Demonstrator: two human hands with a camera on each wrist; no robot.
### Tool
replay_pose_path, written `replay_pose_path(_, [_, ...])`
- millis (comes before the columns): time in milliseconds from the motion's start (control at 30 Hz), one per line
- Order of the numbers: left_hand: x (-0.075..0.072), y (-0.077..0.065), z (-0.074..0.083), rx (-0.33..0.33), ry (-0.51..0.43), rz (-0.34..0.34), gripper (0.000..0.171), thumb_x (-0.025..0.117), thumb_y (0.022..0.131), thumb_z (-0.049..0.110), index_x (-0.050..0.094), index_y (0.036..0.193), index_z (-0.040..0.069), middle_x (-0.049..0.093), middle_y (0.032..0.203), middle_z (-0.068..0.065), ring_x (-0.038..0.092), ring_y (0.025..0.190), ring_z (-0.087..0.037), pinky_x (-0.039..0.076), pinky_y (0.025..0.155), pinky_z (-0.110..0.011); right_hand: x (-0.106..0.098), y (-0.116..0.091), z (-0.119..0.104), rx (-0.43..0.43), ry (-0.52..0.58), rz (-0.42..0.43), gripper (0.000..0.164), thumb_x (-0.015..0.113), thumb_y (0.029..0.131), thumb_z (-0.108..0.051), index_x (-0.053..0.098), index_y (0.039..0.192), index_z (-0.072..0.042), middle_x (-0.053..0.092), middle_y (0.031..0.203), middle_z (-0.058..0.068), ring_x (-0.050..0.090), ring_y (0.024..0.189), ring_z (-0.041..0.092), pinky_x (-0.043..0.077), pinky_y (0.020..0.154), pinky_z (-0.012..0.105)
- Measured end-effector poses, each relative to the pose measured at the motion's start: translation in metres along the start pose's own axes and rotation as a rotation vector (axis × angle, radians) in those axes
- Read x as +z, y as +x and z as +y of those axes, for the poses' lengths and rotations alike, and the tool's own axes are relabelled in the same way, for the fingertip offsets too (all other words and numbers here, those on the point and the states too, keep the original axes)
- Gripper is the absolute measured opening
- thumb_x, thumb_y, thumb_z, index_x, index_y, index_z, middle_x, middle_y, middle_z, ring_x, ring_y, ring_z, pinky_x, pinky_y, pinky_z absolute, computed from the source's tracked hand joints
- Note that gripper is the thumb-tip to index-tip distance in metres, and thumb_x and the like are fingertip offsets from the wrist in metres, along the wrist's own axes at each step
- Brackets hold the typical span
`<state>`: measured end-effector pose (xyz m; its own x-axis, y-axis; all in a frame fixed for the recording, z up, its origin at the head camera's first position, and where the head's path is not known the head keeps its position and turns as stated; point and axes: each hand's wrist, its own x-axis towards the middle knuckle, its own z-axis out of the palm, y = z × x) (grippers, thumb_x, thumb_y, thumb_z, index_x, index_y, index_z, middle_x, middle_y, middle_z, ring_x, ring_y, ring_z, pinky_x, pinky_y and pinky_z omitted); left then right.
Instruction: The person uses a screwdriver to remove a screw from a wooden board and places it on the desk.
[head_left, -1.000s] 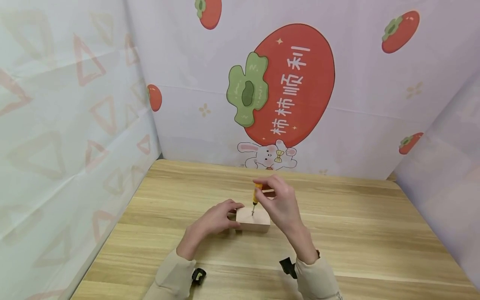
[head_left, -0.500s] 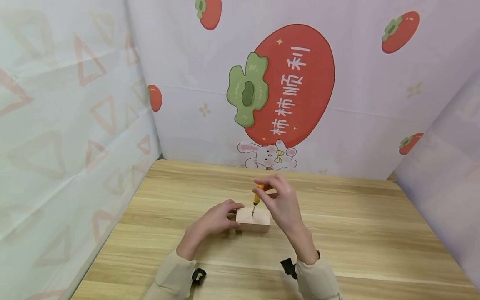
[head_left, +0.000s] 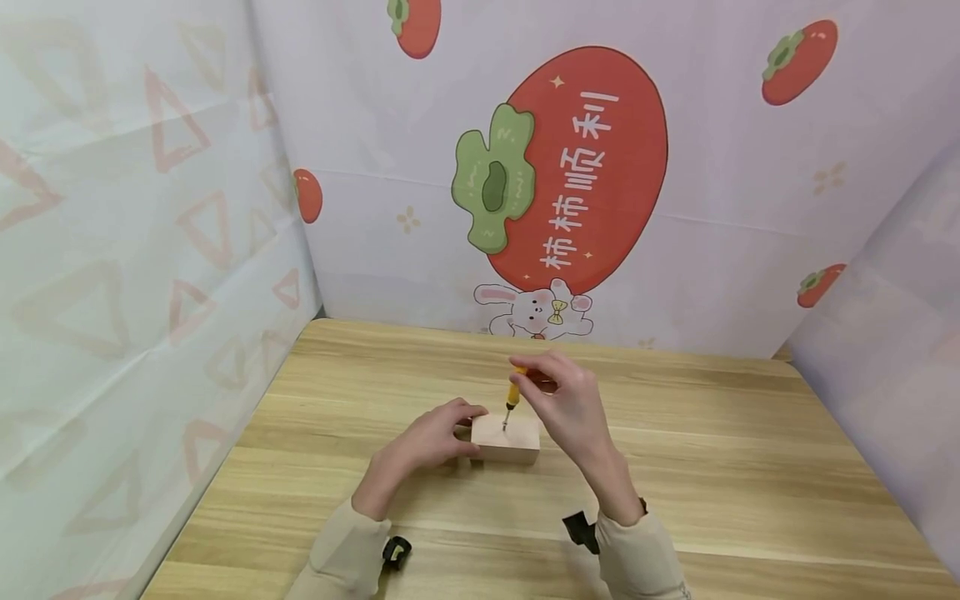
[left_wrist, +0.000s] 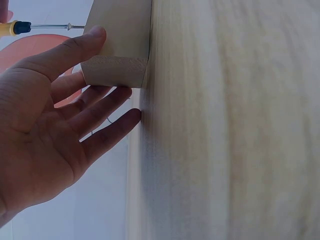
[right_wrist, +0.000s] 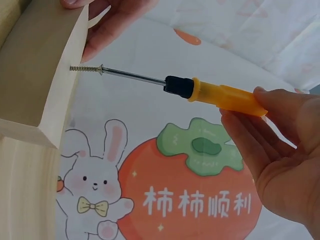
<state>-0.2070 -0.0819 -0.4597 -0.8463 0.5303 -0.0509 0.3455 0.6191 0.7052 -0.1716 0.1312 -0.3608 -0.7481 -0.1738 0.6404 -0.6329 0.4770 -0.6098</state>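
Observation:
A pale wooden block (head_left: 507,452) lies on the table, its left end gripped between the thumb and fingers of my left hand (head_left: 429,435). In the left wrist view the thumb lies on the block's long side. My right hand (head_left: 566,400) pinches the handle end of a yellow screwdriver (right_wrist: 225,97) with a black collar and a thin metal shaft. The shaft's tip meets the head of a screw (right_wrist: 86,69), whose point stands in the block's top face. Much of the screw's thread shows above the wood. The screwdriver leans slightly to the right in the head view.
The wood-grain table (head_left: 720,467) stretches out on both sides of the block. Behind it hangs a white backdrop (head_left: 360,250) printed with persimmons and a rabbit. A patterned white sheet (head_left: 150,275) runs along the left edge. Black wrist straps (head_left: 581,532) sit by the sleeves.
The right hand's fingers have shifted around the screwdriver handle, and its wrist has moved slightly right. The screwdriver's tilt has varied a little. The left hand and block stay in place.

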Motion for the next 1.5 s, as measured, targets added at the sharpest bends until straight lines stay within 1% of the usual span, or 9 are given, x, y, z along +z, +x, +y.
replay_pose_path(233, [0.0000,-0.0001,-0.0017,0.003,-0.013,0.005,0.057,0.078,0.085,0.027,0.059,0.137,0.013,0.061,0.121,-0.003,0.061,0.121,-0.025,0.048,0.104,-0.045,0.0002,0.0033,0.0045,0.027,-0.013,-0.083,0.027,0.068,0.091,0.000,0.076,0.114,-0.013,0.076,0.097,0.001,0.062,0.066,0.014,0.048,0.058,0.018])
replay_pose_path(333, [-0.0002,-0.0006,-0.0009,-0.001,-0.022,0.002,0.057,0.078,0.085,0.027,0.059,0.137,0.013,0.061,0.121,-0.003,0.061,0.121,-0.025,0.047,0.104,-0.044,0.0005,0.0029,0.0061,0.052,0.008,-0.100,0.027,0.067,0.093,-0.002,0.075,0.116,-0.014,0.075,0.100,0.002,0.066,0.074,0.014,0.054,0.063,0.018])
replay_pose_path(467, [-0.0003,-0.0009,0.0003,-0.006,-0.019,-0.002,0.058,0.078,0.085,0.028,0.059,0.138,0.013,0.061,0.123,-0.004,0.060,0.122,-0.025,0.047,0.105,-0.045,0.0023,-0.0005,0.0068,0.089,0.046,-0.049,0.027,0.072,0.090,-0.008,0.074,0.116,-0.013,0.071,0.103,0.004,0.069,0.089,0.017,0.059,0.069,0.022])
replay_pose_path(633, [-0.0009,-0.0003,0.0008,0.000,-0.002,0.001,0.058,0.078,0.085,0.029,0.059,0.138,0.013,0.061,0.123,-0.004,0.060,0.122,-0.025,0.047,0.104,-0.046,0.0039,-0.0018,0.0055,0.065,0.030,0.032,0.027,0.078,0.084,-0.009,0.076,0.111,-0.013,0.066,0.097,0.005,0.068,0.088,0.017,0.059,0.068,0.022])
replay_pose_path(833, [-0.0016,0.0008,0.0005,0.007,0.015,0.006,0.057,0.078,0.085,0.028,0.059,0.137,0.013,0.061,0.121,-0.003,0.061,0.121,-0.024,0.048,0.103,-0.045,0.0014,0.0012,0.0020,0.044,0.013,-0.044,0.031,0.074,0.085,0.002,0.075,0.113,-0.011,0.071,0.102,0.004,0.069,0.093,0.017,0.060,0.074,0.024])
replay_pose_path(1000, [-0.0017,-0.0006,0.0013,0.000,0.000,-0.001,0.058,0.078,0.085,0.028,0.059,0.137,0.012,0.061,0.123,-0.004,0.060,0.122,-0.025,0.047,0.104,-0.045,0.0012,0.0002,0.0015,0.068,0.010,-0.095,0.031,0.070,0.089,0.001,0.071,0.118,-0.009,0.072,0.109,0.005,0.070,0.099,0.019,0.060,0.077,0.028])
replay_pose_path(1167, [-0.0013,-0.0019,0.0019,-0.003,-0.017,-0.006,0.058,0.078,0.085,0.028,0.058,0.138,0.012,0.061,0.124,-0.005,0.060,0.122,-0.025,0.047,0.105,-0.046,0.0035,-0.0028,0.0000,0.074,0.022,-0.062,0.029,0.075,0.085,-0.001,0.072,0.114,-0.007,0.068,0.107,0.007,0.069,0.093,0.021,0.061,0.072,0.027])
replay_pose_path(1333, [-0.0010,-0.0019,0.0018,0.001,-0.008,-0.003,0.058,0.078,0.086,0.028,0.058,0.138,0.012,0.061,0.125,-0.006,0.059,0.122,-0.026,0.047,0.104,-0.047,0.0051,-0.0041,-0.0015,0.061,-0.030,0.003,0.028,0.081,0.080,-0.005,0.074,0.107,-0.007,0.064,0.096,0.005,0.068,0.084,0.016,0.059,0.068,0.022])
replay_pose_path(1500, [-0.0009,-0.0010,0.0022,0.001,-0.002,0.002,0.058,0.078,0.085,0.027,0.059,0.138,0.012,0.061,0.125,-0.005,0.060,0.121,-0.025,0.047,0.104,-0.046,0.0039,-0.0022,-0.0025,0.037,-0.029,0.005,0.026,0.079,0.081,-0.001,0.074,0.107,-0.005,0.066,0.094,0.006,0.070,0.083,0.018,0.061,0.069,0.027])
